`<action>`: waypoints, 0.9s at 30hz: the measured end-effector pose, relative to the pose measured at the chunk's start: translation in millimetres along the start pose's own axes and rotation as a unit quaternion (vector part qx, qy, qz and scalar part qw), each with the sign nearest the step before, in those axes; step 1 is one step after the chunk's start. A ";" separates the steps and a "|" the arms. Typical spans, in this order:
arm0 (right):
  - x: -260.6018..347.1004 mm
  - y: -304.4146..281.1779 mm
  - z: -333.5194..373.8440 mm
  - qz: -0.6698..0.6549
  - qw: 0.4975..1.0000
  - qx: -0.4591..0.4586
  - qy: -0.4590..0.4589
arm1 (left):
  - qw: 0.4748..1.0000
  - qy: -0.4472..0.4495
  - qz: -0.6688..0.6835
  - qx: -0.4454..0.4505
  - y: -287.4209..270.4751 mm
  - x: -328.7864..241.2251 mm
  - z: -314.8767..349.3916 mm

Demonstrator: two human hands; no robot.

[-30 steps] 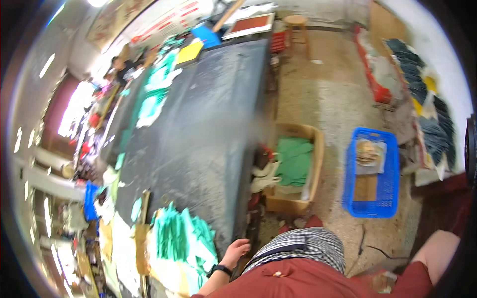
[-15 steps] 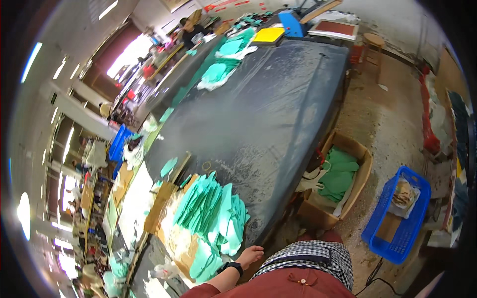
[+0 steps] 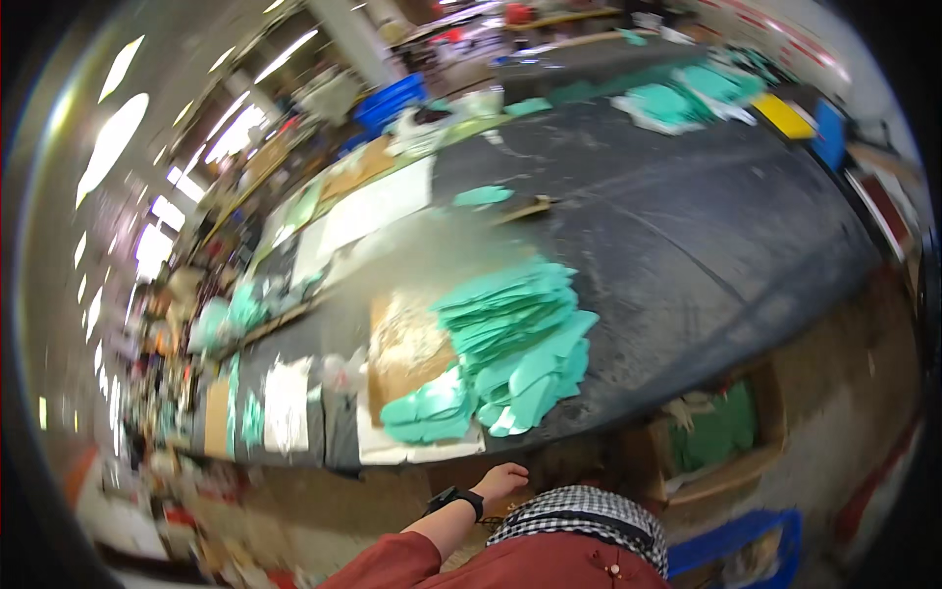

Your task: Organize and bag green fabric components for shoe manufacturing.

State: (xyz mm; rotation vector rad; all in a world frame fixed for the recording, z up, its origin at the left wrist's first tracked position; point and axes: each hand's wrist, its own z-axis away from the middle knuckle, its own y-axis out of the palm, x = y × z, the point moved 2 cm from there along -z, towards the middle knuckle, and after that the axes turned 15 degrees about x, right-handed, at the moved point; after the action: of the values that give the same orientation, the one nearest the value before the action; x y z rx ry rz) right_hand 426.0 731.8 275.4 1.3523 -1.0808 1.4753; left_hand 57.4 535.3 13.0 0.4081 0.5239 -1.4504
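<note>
My left hand (image 3: 500,483), with a dark watch (image 3: 459,501) on its wrist, hangs by my waist just off the table's near edge. Its fingers are curled in, and nothing shows in them. My right hand is out of the picture. On the dark-covered table (image 3: 677,265), the nearest things to the hand are mint-green cut pieces (image 3: 510,324), stacked and fanned out in overlapping layers. More green pieces (image 3: 427,407) lie at the front left of that stack, partly over a brown cardboard sheet (image 3: 388,339).
Below the table edge stands a cardboard box (image 3: 721,478) holding green material (image 3: 726,427). A blue plastic basket (image 3: 790,545) is on the floor at lower right. White sheets (image 3: 383,211) lie along the table's left side. Further green piles (image 3: 667,106) and a yellow panel (image 3: 785,116) are at the far end.
My view has swung left, so the table now runs across the picture and the box and basket sit lower. My left hand stays by my waist, fingers still curled.
</note>
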 end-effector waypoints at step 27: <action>19.8 66.9 -132.0 -0.057 0.903 0.405 -0.129 | 0.743 0.027 0.560 -0.365 246.7 227.3 182.0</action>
State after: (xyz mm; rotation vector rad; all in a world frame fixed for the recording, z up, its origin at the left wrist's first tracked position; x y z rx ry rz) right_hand 324.4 840.8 285.5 2.1910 -0.5043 1.7718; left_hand 329.0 267.3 21.5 0.0611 0.6706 -0.0043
